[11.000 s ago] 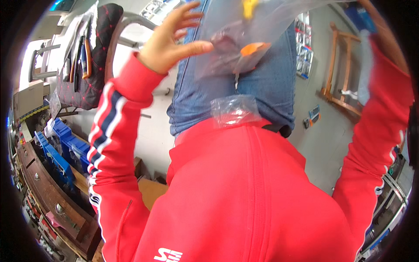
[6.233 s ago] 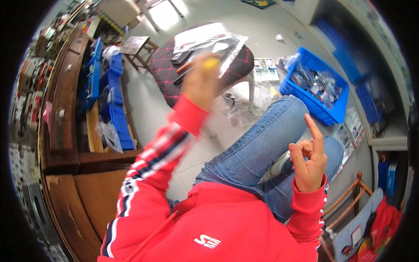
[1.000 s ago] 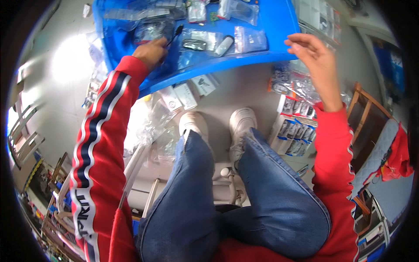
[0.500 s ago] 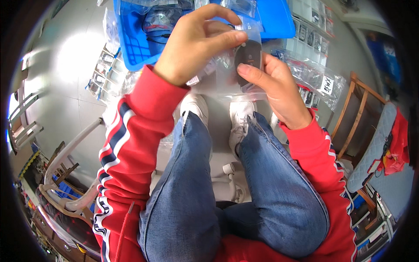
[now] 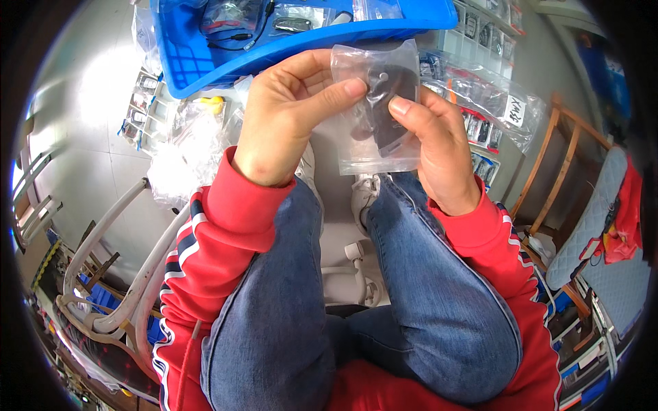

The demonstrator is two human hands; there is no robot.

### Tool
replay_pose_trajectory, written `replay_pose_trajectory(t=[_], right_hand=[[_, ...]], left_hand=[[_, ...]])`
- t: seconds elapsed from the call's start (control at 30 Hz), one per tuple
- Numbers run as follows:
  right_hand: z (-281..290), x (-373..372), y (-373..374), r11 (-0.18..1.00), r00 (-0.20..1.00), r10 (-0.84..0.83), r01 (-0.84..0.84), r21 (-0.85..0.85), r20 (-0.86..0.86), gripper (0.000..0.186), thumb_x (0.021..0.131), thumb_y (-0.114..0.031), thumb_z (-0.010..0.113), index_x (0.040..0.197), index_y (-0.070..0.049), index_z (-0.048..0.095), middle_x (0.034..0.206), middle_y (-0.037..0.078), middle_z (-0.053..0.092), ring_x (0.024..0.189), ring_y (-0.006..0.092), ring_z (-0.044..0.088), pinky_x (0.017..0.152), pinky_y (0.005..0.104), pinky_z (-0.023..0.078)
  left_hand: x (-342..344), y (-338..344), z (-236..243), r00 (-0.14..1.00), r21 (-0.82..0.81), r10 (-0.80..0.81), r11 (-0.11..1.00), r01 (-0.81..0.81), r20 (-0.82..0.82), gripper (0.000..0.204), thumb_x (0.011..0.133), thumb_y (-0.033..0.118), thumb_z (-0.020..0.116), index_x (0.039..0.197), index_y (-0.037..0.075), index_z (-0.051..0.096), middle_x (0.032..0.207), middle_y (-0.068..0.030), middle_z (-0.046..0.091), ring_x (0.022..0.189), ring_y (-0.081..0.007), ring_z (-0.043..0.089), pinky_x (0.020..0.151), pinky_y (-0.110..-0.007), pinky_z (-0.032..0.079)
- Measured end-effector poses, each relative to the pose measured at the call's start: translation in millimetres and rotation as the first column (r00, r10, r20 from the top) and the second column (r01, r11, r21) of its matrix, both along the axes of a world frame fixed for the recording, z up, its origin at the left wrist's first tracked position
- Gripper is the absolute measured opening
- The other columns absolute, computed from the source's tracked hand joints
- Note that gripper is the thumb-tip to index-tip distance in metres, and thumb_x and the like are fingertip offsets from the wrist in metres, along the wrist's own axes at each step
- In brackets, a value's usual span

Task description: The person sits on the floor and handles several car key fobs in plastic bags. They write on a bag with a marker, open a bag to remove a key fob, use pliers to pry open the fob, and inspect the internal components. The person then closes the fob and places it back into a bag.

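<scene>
Above my knees a clear plastic bag [image 5: 356, 156] hangs upright between my hands. Inside it is a flat dark card-like piece [image 5: 399, 75], tilted, with a small darker item beside it that I cannot make out. My left hand [image 5: 291, 103] pinches the bag's left side between thumb and fingers. My right hand [image 5: 439, 140] grips the right side, its thumb pressed on the dark piece through the plastic and its fingers behind. Just beyond my hands stands a blue bin [image 5: 205, 75] with bagged items and a black cable [image 5: 264, 31] in it.
Crumpled clear plastic bags [image 5: 185, 161] lie on the floor at the left, by a compartment tray [image 5: 140, 103]. More trays of small parts [image 5: 490, 38] and a large labelled clear bag [image 5: 486, 89] are at the right. A wooden chair [image 5: 558, 161] stands far right.
The bag has come nearer to me and now hangs flatter, facing me. My left hand has moved down and left from its top edge to its side. More of the bin shows.
</scene>
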State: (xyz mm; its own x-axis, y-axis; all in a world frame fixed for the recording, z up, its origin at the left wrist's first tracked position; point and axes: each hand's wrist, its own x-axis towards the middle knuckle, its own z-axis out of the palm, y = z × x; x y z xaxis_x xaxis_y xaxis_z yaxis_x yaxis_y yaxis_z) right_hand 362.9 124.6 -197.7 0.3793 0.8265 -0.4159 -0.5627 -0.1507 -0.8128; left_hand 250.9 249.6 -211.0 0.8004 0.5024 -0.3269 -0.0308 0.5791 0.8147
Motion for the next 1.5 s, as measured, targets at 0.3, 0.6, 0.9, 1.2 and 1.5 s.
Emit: replay_pose_trajectory(t=[0.3, 0.6, 0.9, 1.2, 1.5], right_hand=[[0.0, 1.7, 6.3, 0.999, 1.000, -0.022, 0.022, -0.034, -0.012, 0.023, 0.086, -0.017, 0.056, 0.100, 0.001, 0.059, 0.084, 0.001, 0.060, 0.073, 0.0052, 0.054, 0.065, 0.0198, 0.045], [-1.3, 2.5, 3.6, 0.988, 0.986, 0.130, -0.137, -0.065, -0.102, 0.028, 0.087, -0.017, 0.057, 0.110, -0.001, 0.054, 0.087, 0.003, 0.059, 0.065, 0.0061, 0.054, 0.054, 0.0202, 0.047], [-0.9, 5.4, 3.1, 0.991, 0.950, 0.127, -0.135, -0.011, -0.287, 0.032, 0.089, -0.015, 0.046, 0.117, 0.002, 0.046, 0.097, 0.013, 0.060, 0.076, 0.0133, 0.060, 0.062, 0.0258, 0.051], [-0.1, 4.5, 2.2, 0.992, 0.983, 0.114, -0.121, -0.037, -0.146, 0.029, 0.087, -0.015, 0.051, 0.109, 0.004, 0.052, 0.092, 0.009, 0.061, 0.074, 0.0122, 0.060, 0.063, 0.0256, 0.051], [-15.9, 2.3, 1.0, 0.902, 0.411, 0.392, 0.003, 0.431, -0.823, 0.042, 0.088, -0.027, 0.042, 0.118, 0.002, 0.049, 0.073, 0.006, 0.056, 0.062, 0.0120, 0.047, 0.062, 0.0277, 0.041]], left_hand=[[6.7, 4.1, 2.0, 0.996, -0.077, 0.090, 0.993, -0.091, -0.015, 0.017, 0.079, 0.005, 0.062, 0.096, -0.001, 0.063, 0.086, -0.0067, 0.065, 0.072, -0.0088, 0.059, 0.065, -0.021, 0.047], [4.5, 9.0, -3.2, 0.970, -0.171, 0.228, 0.956, -0.239, -0.081, 0.012, 0.080, 0.008, 0.062, 0.091, 0.003, 0.062, 0.078, -0.0033, 0.063, 0.063, -0.0051, 0.054, 0.056, -0.018, 0.040], [2.5, 12.2, -15.5, 0.970, -0.217, 0.228, 0.946, -0.241, -0.083, 0.009, 0.081, 0.005, 0.059, 0.090, 0.004, 0.061, 0.082, -0.0009, 0.062, 0.070, -0.0057, 0.053, 0.062, -0.017, 0.040], [1.0, 12.9, -16.8, 0.985, -0.200, 0.172, 0.964, -0.175, -0.031, 0.009, 0.083, 0.007, 0.058, 0.090, 0.003, 0.061, 0.081, -0.0006, 0.061, 0.068, -0.0048, 0.052, 0.059, -0.017, 0.039], [20.7, 0.9, 5.3, 0.986, -0.189, 0.143, 0.974, -0.124, 0.088, 0.017, 0.087, 0.015, 0.056, 0.099, 0.003, 0.059, 0.088, -0.0041, 0.061, 0.075, -0.0094, 0.057, 0.064, -0.020, 0.044]])
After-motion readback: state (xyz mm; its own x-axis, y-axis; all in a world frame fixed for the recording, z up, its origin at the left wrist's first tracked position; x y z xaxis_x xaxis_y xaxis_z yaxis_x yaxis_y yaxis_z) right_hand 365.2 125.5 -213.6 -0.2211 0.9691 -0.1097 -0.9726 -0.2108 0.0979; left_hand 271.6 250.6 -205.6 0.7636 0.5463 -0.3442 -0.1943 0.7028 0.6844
